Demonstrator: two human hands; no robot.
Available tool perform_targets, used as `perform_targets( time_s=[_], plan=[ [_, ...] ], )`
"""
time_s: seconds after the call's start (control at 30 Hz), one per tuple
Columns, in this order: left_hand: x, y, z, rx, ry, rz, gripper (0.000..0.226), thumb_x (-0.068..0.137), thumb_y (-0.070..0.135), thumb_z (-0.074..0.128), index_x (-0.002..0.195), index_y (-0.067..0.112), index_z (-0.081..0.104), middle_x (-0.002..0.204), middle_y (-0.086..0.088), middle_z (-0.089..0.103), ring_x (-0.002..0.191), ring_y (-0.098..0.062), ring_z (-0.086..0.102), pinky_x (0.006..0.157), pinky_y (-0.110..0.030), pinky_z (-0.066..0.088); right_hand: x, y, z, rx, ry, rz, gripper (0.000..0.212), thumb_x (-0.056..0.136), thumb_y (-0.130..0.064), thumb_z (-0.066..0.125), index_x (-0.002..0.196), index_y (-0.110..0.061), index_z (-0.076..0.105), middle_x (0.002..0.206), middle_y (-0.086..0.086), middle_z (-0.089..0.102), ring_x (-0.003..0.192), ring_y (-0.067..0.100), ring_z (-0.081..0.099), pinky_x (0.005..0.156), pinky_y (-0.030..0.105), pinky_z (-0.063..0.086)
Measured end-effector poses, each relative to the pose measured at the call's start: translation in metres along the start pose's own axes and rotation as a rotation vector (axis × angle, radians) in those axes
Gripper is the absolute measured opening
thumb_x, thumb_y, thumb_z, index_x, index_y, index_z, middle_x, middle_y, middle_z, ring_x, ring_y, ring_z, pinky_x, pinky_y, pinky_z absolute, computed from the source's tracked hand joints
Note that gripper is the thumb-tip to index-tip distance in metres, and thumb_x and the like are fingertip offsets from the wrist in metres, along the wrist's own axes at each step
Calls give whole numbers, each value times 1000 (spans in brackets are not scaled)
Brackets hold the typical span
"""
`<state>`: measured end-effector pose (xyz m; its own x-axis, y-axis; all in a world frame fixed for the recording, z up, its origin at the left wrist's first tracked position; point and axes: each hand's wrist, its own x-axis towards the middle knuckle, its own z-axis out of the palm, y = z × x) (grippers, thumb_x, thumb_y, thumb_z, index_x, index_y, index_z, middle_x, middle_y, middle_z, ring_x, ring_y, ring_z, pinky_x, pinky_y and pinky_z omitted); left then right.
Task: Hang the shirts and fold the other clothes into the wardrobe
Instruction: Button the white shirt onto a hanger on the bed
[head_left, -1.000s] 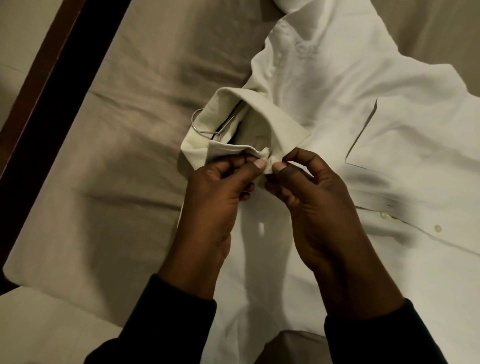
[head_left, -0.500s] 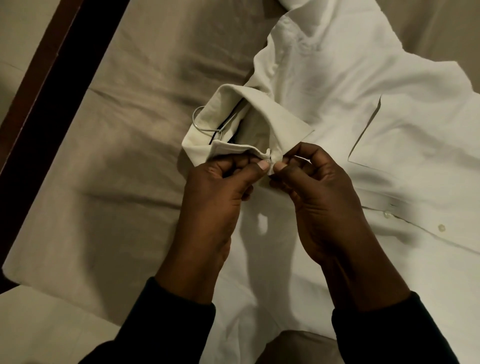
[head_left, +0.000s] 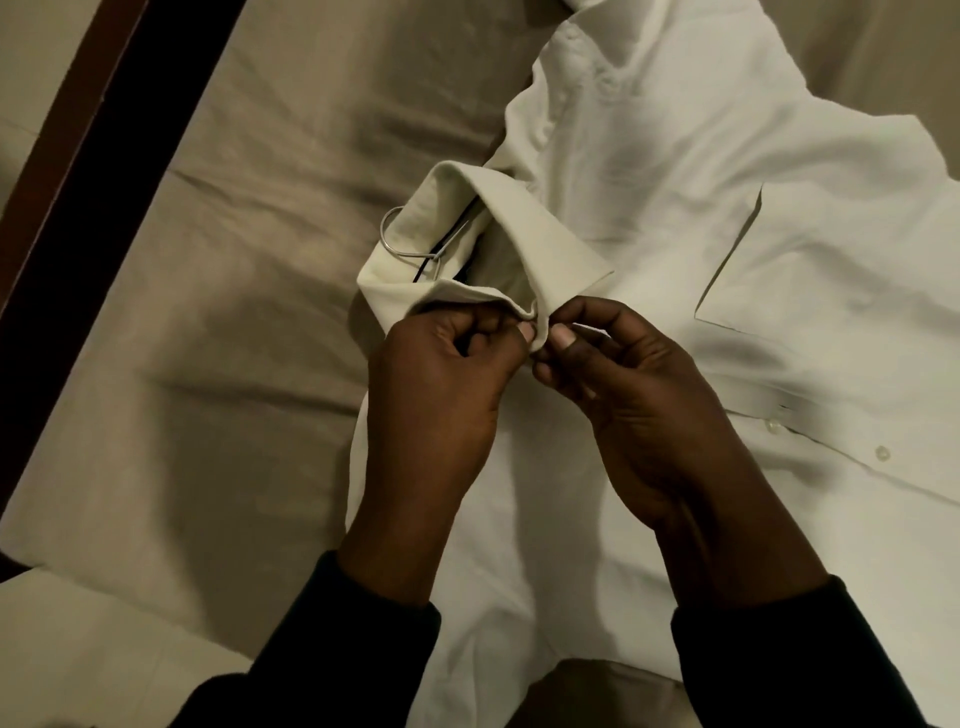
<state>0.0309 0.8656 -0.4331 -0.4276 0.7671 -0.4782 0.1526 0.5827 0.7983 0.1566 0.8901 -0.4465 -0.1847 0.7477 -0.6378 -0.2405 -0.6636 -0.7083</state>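
On the bed sheet (head_left: 234, 389) lies a white shirt (head_left: 675, 208); left hand (head_left: 441, 384) and right hand (head_left: 639, 395) pinch its collar (head_left: 519, 260).

both hands (head_left: 540, 384) pinch the shirt collar (head_left: 524, 260).

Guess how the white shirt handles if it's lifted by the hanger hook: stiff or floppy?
Probably floppy: the white shirt lies creased and draped over the bed sheet. Its collar holds a folded shape, so likely a bit stiffer there. The hanger hook looks thin and wiry; with both hands pinching the collar front, cloth may slide.
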Motion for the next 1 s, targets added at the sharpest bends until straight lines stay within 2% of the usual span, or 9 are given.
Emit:
perform_targets(
  time_s=[0.1,0.17,0.27,0.37,0.53,0.63,0.8,0.93,1.0],
  plan=[
    [1,-1,-1,80,-14,51,16,90,21,71,78,12,76,69,-3,69,72,-18,63,62,-22,47,-1,3,2,-58,40,-15,8,86,0,67,91,-7,68,80,11,67,74,18,63,75,26,55],
    [2,-1,-3,91,-15,40,18,91,24,69,77,14,75,69,-2,69,71,-18,63,63,-26,48,-4,5,4,-157,75,-62,6,85,-2,70,91,-4,70,80,13,70,73,19,63,73,28,54],
    [2,3,-5,34,-49,-19,16,89,29,70,74,26,74,71,5,71,68,-7,65,65,-23,51,-7,6,8,-268,129,-152,4,86,-6,73,89,-4,72,80,13,72,70,18,63,69,26,53],
    [2,4,-5,3,-41,-9,16,86,35,73,72,28,73,64,10,68,64,-1,63,64,-17,47,-9,8,11,-353,149,-217,4,87,-11,74,90,-10,72,79,5,72,73,14,67,71,28,56],
    [3,-3,-1,50,-3,84,18,94,32,67,84,20,77,75,4,72,74,-10,67,65,-21,53,-9,8,11,-416,166,-262,6,87,-15,75,93,-15,73,83,-1,74,79,11,70,76,31,58],
    [-1,-10,3,18,8,50,20,97,31,62,93,17,75,81,5,73,78,-5,68,69,-17,53,-8,9,11,-448,147,-254,6,87,-16,76,92,-16,72,84,0,73,83,13,71,81,37,59],
    [-2,-24,3,68,-5,107,18,99,27,59,92,16,72,85,3,70,79,-8,64,70,-20,50,-9,9,13,-395,133,-186,3,89,-12,72,89,-14,75,78,-2,73,73,6,65,71,23,52],
    [0,-25,-1,116,-60,189,17,100,21,58,93,11,70,92,1,67,84,-6,62,74,-14,48,-6,6,14,-631,171,-231,5,88,-20,72,82,-21,73,70,-5,69,63,2,61,59,14,46],
    [-2,-20,-1,43,-62,117,18,100,25,59,98,14,73,95,4,71,89,-4,66,83,-21,53,-5,7,18,-717,205,-294,5,87,-22,70,82,-20,70,68,-6,66,62,3,59,56,10,39]
  ],
)
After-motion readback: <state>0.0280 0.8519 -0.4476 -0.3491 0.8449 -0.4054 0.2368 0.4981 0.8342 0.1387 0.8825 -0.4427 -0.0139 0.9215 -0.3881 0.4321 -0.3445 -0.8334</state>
